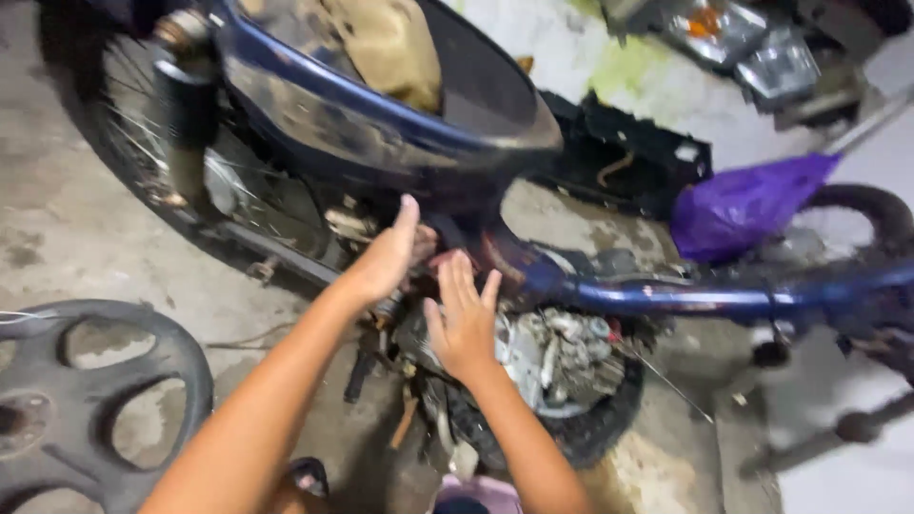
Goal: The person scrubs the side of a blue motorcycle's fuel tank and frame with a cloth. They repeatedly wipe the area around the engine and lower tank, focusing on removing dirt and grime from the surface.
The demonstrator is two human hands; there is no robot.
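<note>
Stained concrete floor lies beneath a stripped dark-blue motorcycle frame; left hand and right hand, fingers released, press near its grey engine.

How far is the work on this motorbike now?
Done: the blue motorbike frame is stripped, the engine exposed, and black panels lie on the floor. In hand: the left hand and right hand, both open, press the frame below the seat. Left: the engine remains mounted.
</note>
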